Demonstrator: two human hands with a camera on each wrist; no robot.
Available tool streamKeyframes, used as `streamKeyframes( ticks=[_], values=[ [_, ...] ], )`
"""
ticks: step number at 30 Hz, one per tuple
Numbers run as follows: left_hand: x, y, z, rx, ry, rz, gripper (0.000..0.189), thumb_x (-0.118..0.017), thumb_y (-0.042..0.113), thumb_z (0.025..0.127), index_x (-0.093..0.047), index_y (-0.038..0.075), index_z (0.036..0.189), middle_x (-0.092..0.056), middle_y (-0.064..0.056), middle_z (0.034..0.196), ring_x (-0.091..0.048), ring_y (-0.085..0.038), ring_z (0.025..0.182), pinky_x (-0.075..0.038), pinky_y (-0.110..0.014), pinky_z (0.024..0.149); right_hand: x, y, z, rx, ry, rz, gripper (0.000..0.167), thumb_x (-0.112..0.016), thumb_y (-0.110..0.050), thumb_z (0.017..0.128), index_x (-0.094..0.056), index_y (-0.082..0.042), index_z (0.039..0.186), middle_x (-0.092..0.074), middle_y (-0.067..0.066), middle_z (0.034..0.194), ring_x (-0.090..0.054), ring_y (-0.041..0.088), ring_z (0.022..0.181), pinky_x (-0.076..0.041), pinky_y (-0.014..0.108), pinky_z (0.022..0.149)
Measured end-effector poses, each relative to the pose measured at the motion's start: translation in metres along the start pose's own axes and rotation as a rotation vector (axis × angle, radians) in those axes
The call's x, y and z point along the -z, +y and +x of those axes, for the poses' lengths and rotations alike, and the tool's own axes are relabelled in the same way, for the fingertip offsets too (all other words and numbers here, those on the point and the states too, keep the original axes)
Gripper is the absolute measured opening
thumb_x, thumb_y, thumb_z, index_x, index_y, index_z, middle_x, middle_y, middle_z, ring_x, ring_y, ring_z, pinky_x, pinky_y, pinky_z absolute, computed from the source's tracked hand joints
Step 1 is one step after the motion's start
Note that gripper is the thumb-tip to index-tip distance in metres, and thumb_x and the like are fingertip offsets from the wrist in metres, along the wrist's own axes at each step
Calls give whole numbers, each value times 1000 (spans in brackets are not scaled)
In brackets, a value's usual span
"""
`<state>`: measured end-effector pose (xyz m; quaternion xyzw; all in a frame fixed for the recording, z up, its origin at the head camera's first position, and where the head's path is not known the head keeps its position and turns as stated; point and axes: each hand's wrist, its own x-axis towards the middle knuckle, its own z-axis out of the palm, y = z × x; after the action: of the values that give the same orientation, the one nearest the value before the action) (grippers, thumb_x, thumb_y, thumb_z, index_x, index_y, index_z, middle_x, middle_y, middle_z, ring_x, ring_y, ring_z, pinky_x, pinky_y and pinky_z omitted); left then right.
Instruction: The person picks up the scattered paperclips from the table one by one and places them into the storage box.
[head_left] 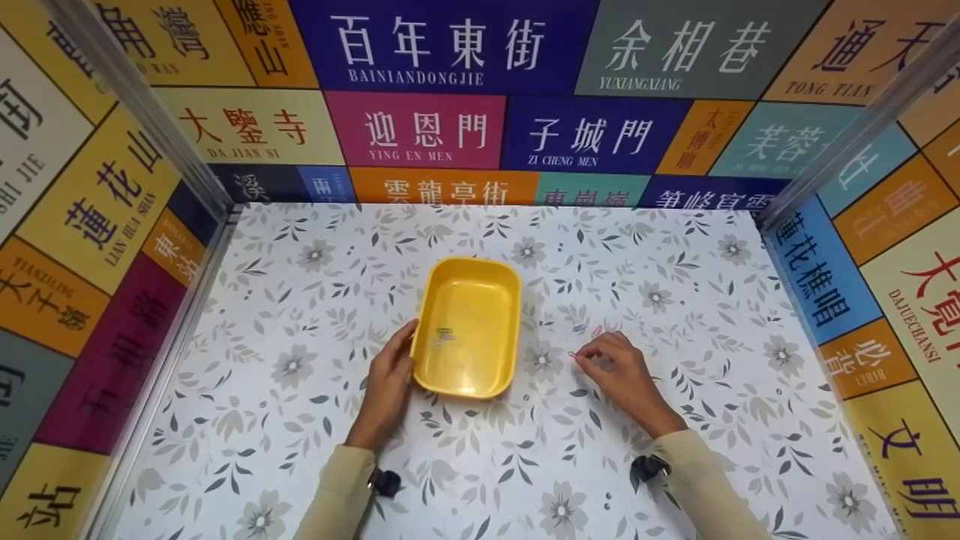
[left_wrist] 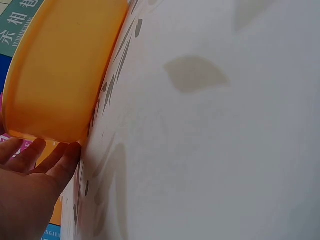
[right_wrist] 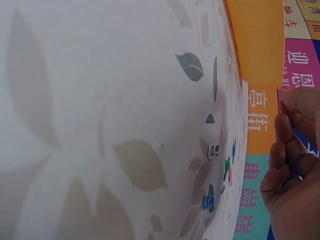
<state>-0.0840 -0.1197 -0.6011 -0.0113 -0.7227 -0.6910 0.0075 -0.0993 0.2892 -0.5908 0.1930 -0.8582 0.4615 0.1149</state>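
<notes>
My left hand (head_left: pixel 390 367) holds the left side of a yellow plastic tub (head_left: pixel 480 330). In the left wrist view its fingers (left_wrist: pixel 62 162) lie along the tub's outer wall, and part of the hand shows by the rim. To the right of the tub, my right hand (head_left: pixel 619 367) pinches a small red paper clip (head_left: pixel 573 355) between thumb and fingertip, the other fingers curled in. A pink-red clip (head_left: pixel 597 331) and a blue clip (head_left: pixel 580 328) lie on the tabletop just beyond this hand. Inside the tub are a green clip (head_left: pixel 445 331) and some pale ones.
The right wrist view shows several more clips on the table, among them a green clip (right_wrist: pixel 227 167) and a blue clip (right_wrist: pixel 207 202). A white floral cloth (head_left: pixel 300 435) covers the table. Panels with large lettering (head_left: pixel 420 131) enclose the back and both sides.
</notes>
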Motion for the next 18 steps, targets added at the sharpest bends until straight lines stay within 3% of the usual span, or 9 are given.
streamKeyframes(
  ticks=[3, 9, 11, 15, 18],
  values=[
    [0, 0, 0, 3, 0, -2, 60, -50, -1, 107, -51, 15, 166, -54, -4, 166, -51, -24, 152, -38, -41, 129, -2, -1, 2, 13, -1, 1, 16, -85, 4, 92, -82, -11, 95, -74, -4, 94, -63, 23, 92, -51, 24, 82],
    [1, -1, 0, 18, 2, -6, 60, -51, 0, 108, -52, 18, 165, -53, -2, 167, -51, -23, 153, -37, -42, 130, -8, -6, 6, 25, -10, 8, 15, -85, 3, 92, -82, -11, 93, -73, -5, 92, -62, 20, 91, -44, 23, 112],
    [1, -1, 0, 21, 0, -7, 61, -51, 1, 107, -52, 18, 166, -53, -2, 167, -51, -22, 153, -37, -41, 130, -10, -7, 8, 31, -13, -1, 14, -86, 2, 92, -81, -11, 93, -73, -6, 92, -62, 20, 90, -47, 23, 109],
    [0, 0, 0, -8, -4, -6, 60, -51, 0, 107, -51, 13, 165, -55, -8, 165, -52, -27, 152, -40, -42, 128, -14, -10, 10, 69, -18, -23, 14, -87, 3, 91, -81, -10, 92, -73, -4, 91, -61, 25, 88, -49, 26, 82],
    [0, 0, 0, -31, -5, -6, 59, -51, -2, 107, -52, 10, 165, -56, -13, 164, -53, -30, 151, -41, -43, 127, -17, -12, 12, 96, -22, -23, 14, -87, 4, 90, -81, -9, 92, -73, -3, 91, -60, 29, 85, -47, 32, 77]
  ],
)
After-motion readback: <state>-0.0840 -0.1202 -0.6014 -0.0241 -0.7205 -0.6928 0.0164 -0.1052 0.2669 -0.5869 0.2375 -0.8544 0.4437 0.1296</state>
